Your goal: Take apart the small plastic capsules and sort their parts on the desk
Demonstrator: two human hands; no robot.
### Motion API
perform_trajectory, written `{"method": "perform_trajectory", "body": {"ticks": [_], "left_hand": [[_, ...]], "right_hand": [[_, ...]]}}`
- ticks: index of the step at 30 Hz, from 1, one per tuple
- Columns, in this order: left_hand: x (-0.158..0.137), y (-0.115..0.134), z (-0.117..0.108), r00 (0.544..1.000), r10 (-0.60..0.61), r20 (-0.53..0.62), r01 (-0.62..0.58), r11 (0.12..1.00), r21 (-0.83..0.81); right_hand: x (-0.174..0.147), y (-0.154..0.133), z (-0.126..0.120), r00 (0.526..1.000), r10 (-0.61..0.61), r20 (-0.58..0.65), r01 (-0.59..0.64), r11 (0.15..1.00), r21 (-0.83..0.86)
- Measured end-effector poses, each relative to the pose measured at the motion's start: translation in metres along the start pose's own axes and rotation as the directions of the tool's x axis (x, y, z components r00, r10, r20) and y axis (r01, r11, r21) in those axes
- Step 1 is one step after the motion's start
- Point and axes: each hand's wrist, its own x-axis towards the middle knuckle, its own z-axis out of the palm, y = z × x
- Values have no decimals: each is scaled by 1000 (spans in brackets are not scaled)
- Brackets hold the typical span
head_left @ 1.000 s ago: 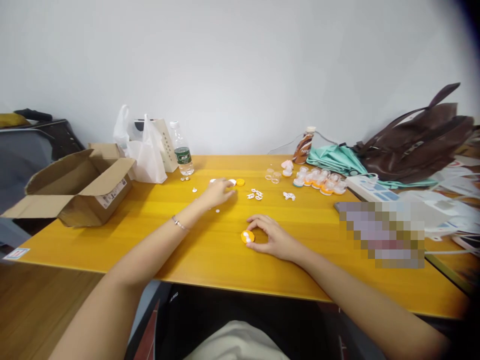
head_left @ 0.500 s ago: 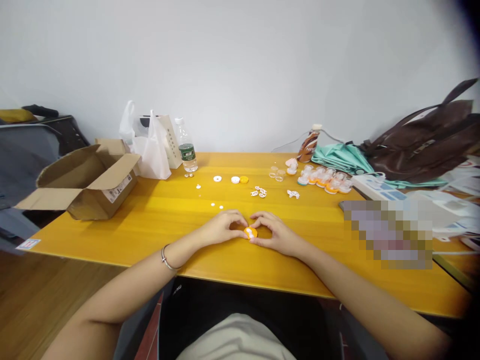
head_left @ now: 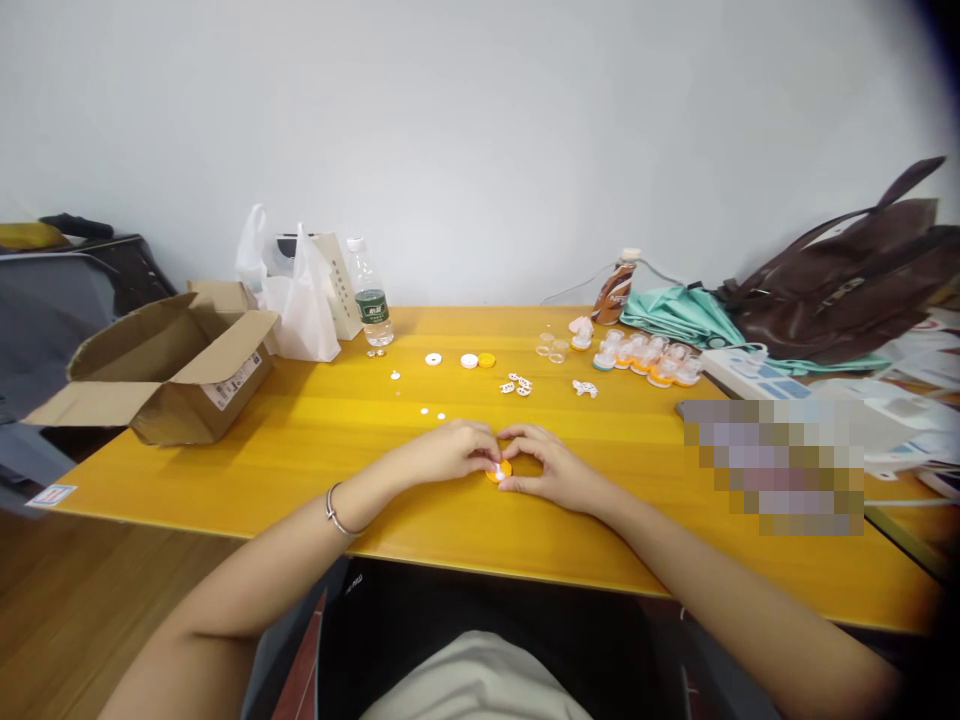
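Note:
A small round orange base with a white piece on its top is between my two hands, low over the front half of the table. My right hand pinches its rim between thumb and fingers. My left hand has its fingertips closed over the white piece and covers part of it. Beyond my hands, two tiny white discs lie on the table. Several white cut-out pieces are farther back, with another small pile to their right. A white disc touches a yellow disc.
Clear plastic rings and a row of clear-domed toys stand at back right. An open cardboard box, plastic bag and water bottle are left. A brown drink bottle, power strip and bag are right.
My left fingers have moved from the side of the orange base onto the white piece on top. My right hand has kept its place on the rim.

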Motion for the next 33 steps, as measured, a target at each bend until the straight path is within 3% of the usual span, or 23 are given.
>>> {"method": "perform_trajectory", "body": {"ticks": [6, 13, 18, 24, 29, 33], "left_hand": [[11, -1, -6, 992, 73, 105, -84, 990, 113], [2, -8, -7, 975, 193, 106, -204, 973, 108], [3, -6, -2, 978, 196, 69, -205, 961, 187], [-8, -9, -21, 991, 113, -69, -89, 952, 294], [-44, -36, -53, 977, -12, -214, 104, 900, 424], [-67, -55, -59, 964, -30, -265, 153, 875, 459]], "right_hand": [[0, -1, -1, 1000, 5, -20, -4, 999, 38], [0, 1, 0, 1000, 10, -7, -10, 999, 30], [0, 1, 0, 1000, 5, 4, -5, 999, 39], [-1, -2, -1, 999, 37, 18, -38, 999, 36], [-1, -4, -3, 998, 49, 29, -51, 998, 49], [-1, -4, -3, 999, 49, 20, -50, 998, 48]]}}
